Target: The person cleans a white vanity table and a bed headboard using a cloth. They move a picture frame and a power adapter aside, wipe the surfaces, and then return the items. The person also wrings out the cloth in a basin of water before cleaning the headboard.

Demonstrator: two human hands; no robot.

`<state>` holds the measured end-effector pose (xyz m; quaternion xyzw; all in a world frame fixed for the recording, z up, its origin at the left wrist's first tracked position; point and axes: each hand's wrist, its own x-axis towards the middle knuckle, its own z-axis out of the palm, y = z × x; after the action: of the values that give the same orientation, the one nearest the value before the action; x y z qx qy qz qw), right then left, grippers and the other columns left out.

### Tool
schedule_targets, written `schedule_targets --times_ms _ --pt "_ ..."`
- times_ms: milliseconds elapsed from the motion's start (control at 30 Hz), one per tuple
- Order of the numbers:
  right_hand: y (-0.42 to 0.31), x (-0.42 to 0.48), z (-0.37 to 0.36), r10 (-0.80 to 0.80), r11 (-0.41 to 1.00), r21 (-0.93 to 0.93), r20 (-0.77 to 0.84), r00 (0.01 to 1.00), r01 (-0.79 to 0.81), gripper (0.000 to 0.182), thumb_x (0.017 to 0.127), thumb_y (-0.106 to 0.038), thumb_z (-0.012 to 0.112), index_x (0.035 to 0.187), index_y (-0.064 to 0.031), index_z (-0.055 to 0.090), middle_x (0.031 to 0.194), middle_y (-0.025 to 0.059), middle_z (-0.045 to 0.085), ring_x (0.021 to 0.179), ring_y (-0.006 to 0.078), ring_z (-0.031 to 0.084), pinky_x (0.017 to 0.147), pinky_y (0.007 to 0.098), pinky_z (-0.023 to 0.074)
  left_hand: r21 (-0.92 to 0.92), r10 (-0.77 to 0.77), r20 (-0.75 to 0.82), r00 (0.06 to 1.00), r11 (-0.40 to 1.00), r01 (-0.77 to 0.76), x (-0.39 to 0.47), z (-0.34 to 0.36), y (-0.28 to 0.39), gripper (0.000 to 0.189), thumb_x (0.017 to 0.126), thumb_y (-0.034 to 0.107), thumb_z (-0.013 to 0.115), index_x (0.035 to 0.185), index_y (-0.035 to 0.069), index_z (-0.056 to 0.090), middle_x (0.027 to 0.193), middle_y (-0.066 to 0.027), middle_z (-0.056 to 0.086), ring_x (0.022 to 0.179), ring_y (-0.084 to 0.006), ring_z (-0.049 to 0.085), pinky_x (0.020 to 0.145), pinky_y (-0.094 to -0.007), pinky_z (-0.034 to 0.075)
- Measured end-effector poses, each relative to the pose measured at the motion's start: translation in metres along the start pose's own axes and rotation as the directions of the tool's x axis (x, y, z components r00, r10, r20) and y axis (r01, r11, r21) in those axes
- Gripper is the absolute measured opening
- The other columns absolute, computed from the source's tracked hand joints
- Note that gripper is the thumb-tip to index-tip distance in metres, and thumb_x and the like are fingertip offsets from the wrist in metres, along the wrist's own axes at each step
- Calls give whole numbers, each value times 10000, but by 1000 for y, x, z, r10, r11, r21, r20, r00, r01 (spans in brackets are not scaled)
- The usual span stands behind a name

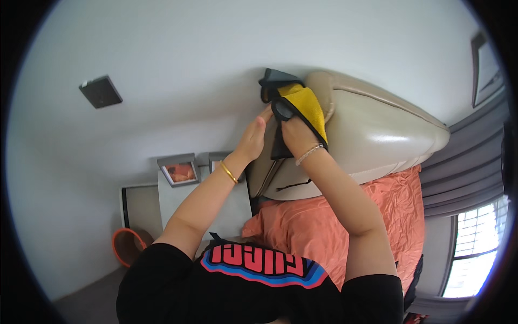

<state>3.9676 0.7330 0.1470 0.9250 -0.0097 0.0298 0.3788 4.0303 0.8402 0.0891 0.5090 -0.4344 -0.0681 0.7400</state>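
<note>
A yellow and grey cloth with black edging (pixel 306 106) is held up at the left end of a beige padded headboard (pixel 376 129). My right hand (pixel 297 135) is at the cloth, which drapes over its fingers and the back of the hand; a beaded bracelet is on that wrist. My left hand (pixel 255 135) is raised beside the cloth, its fingertips near the cloth's edge and partly hidden; a yellow bangle is on that wrist. Whether the left fingers touch the cloth is not clear. Both hands are close to the wall and the headboard's corner.
A white bedside table (pixel 234 206) bears picture frames, one (pixel 180 172) plainly in view. Salmon-coloured bedding (pixel 303 227) lies below the headboard. An orange-rimmed bin (pixel 114 247) stands on the floor at the left. A dark square panel (pixel 101 92) is on the wall. Grey curtains (pixel 461 162) hang at right.
</note>
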Motion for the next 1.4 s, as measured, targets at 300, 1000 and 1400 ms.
schedule_targets --times_ms 300,1000,1400 --pt "-61 -35 66 94 849 521 24 995 -93 463 807 -149 482 1252 -24 462 1297 196 428 1259 367 320 1037 438 270 28 -238 -372 897 963 267 -83 -6 -67 574 970 406 213 1173 -65 471 1217 -205 496 1134 -305 466 979 -354 324" --pt "-184 -62 168 -94 728 664 346 933 -172 415 852 -131 442 1258 -42 453 1317 157 425 1223 304 385 1010 360 317 -116 -794 -123 595 607 786 -250 43 -208 676 940 507 105 1423 38 45 1494 -136 -4 1379 -257 -39 1102 -373 22" --pt "-129 -100 149 -55 735 638 -279 959 228 249 782 -163 524 1010 -75 568 882 139 595 838 321 549 731 393 449 -69 -420 -143 896 907 415 -179 37 -93 590 976 387 192 1403 -16 139 1480 -163 92 1376 -239 67 1102 -315 60"
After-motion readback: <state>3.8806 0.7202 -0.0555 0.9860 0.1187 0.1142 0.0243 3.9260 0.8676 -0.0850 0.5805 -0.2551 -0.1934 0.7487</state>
